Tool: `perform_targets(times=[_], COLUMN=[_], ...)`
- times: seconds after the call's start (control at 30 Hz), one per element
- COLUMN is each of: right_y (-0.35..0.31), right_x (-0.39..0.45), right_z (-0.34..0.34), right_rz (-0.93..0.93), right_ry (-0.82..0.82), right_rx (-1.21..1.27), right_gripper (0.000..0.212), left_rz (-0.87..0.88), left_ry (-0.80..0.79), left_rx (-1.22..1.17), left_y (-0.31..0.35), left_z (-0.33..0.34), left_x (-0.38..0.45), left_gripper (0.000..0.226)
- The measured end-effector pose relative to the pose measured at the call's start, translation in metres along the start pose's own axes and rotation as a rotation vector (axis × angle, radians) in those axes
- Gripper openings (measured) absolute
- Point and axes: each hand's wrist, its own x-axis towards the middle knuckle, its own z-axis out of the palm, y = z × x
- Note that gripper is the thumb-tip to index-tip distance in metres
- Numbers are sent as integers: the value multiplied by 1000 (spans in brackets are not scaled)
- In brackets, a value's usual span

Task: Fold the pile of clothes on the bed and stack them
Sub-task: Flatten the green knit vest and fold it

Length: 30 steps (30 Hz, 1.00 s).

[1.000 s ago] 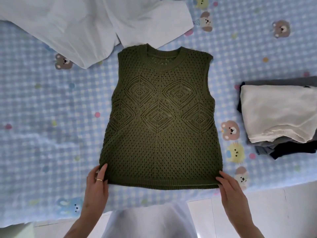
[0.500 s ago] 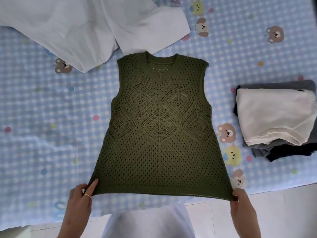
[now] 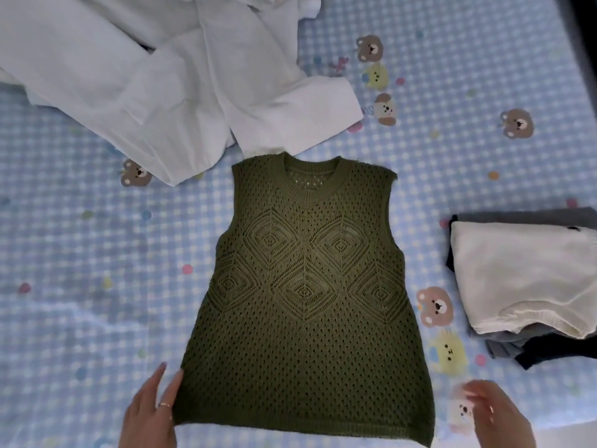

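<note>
Two hands sat at the near edge of the bed: the left hand, at seven o'clock, lay with straight fingers against the hem corner of the green knit vest, spread flat at centre below the unfolded white clothes at eleven o'clock. At five o'clock the right hand hovered blurred, fingers seemingly loose and holding nothing. Folding well likely meant turning both sides inward evenly, then halving the vest before setting it on the folded stack at three o'clock.
</note>
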Motion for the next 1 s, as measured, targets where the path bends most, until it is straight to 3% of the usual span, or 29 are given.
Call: perform_targets(times=[0.07, 0.2, 0.27, 0.33, 0.43, 0.5, 0.57, 0.67, 0.8, 0.87, 1.0], right_y=[-47, -161, -194, -212, -216, -220, -238, -282, -315, -317, -287], right_x=[7, 20, 33, 53, 110, 146, 169, 187, 199, 193, 143], right_z=[1, 57, 96, 121, 115, 92, 74, 67, 55, 43, 15], right_rz=[-259, -783, -1043, -1168, -1037, -858, -795, -860, -820, -865, -1052], right_ry=[173, -53, -85, -60, 26, 115, 177, 225, 179, 175, 82], right_rx=[50, -193, -425, -642, -704, -596, -497, -424, -478, -415, -219], right_gripper=[23, 53, 55, 56, 55, 55, 52, 48, 40, 25, 11], left_rz=[257, 504, 568, 604, 545, 461, 460, 543, 514, 525, 682], left_ry=[154, 162, 126, 73, 119, 188, 275, 279, 194, 182, 152], left_rx=[37, 82, 166, 250, 279, 257, 228, 150, 120, 81, -237], left_y=[32, 116, 149, 167, 159, 147, 151, 181, 204, 204, 172], left_z=[-9, -27, -28, -27, -37, -56, -76, -98, -116, -128, -146], left_x=[31, 121, 166, 203, 248, 274, 301, 343, 369, 369, 319], left_gripper=[61, 52, 55, 59, 62, 60, 55, 54, 45, 33, 17])
